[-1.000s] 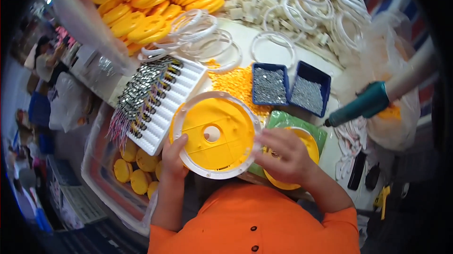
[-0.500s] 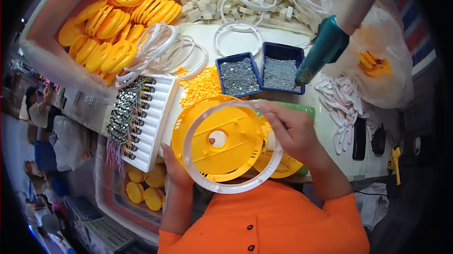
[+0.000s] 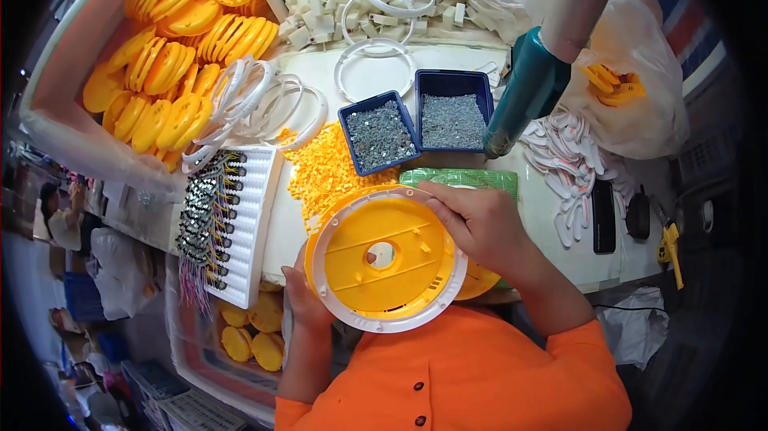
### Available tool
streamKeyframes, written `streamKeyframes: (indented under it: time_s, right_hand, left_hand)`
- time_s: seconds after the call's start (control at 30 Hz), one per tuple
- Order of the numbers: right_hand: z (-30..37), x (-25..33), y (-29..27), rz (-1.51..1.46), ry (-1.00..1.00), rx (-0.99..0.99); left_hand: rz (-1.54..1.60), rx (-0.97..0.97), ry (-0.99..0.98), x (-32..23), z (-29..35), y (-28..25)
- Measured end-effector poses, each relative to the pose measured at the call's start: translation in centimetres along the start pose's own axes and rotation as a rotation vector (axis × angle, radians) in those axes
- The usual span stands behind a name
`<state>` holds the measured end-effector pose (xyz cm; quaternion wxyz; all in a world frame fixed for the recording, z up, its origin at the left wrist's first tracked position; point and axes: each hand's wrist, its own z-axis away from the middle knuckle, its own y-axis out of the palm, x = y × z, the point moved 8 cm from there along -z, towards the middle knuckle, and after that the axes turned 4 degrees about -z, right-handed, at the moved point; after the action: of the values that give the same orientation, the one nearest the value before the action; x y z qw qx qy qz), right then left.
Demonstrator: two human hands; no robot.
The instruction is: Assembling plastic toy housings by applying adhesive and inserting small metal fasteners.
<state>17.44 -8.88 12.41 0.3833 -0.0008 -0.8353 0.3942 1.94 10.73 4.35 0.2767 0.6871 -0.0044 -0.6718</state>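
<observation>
In front of my orange shirt a round yellow plastic cover (image 3: pixel 352 243) with a central hole is held up. My left hand (image 3: pixel 306 293) grips its left edge from below, and a fingertip shows through the hole. A white plastic ring (image 3: pixel 380 324) lies over the rim of the cover, roughly concentric with it. My right hand (image 3: pixel 484 227) pinches the ring at its upper right, thumb and fingers closed. Another yellow part (image 3: pixel 478 282) lies partly hidden behind the cover on the right.
Two blue bins (image 3: pixel 454 143) of small metal parts stand beyond, beside loose yellow pieces (image 3: pixel 316 171). A teal power screwdriver (image 3: pixel 524 87) hangs at the right. A white foam tray (image 3: pixel 254 223) carries wired components at the left. A box of yellow covers (image 3: pixel 164 71) stands behind it.
The white ring has moved up and left onto the yellow cover; before, it hung apart and off-centre to the lower right. Both hands keep their holds. The whole view has shifted slightly.
</observation>
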Motion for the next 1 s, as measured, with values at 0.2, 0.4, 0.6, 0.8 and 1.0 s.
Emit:
streamKeyframes:
  time_s: [0.2, 0.4, 0.6, 0.8, 1.0]
  right_hand:
    - [0.6, -0.7, 0.1, -0.096, 0.079, -0.005]
    - [1.3, -1.7, 0.1, 0.032, 0.158, -0.02]
    - [4.3, -3.7, 5.2, -1.037, 0.479, 0.38]
    - [5.3, -3.3, 6.1, -0.841, 0.506, 0.337]
    - [5.6, -1.2, 7.6, -0.922, 0.547, 0.287]
  left_hand:
    - [0.033, 0.035, 0.022, 0.9, 0.2, 1.0]
    - [-0.14, 0.072, -0.001, -1.2, -0.3, 2.3]
    - [-0.092, -0.1, 0.094, -3.0, -2.0, 0.0]
    - [-0.437, -0.244, 0.241, -2.9, -2.9, -1.5]
    - [-0.257, -0.405, 0.32, -2.0, -3.3, -0.9]
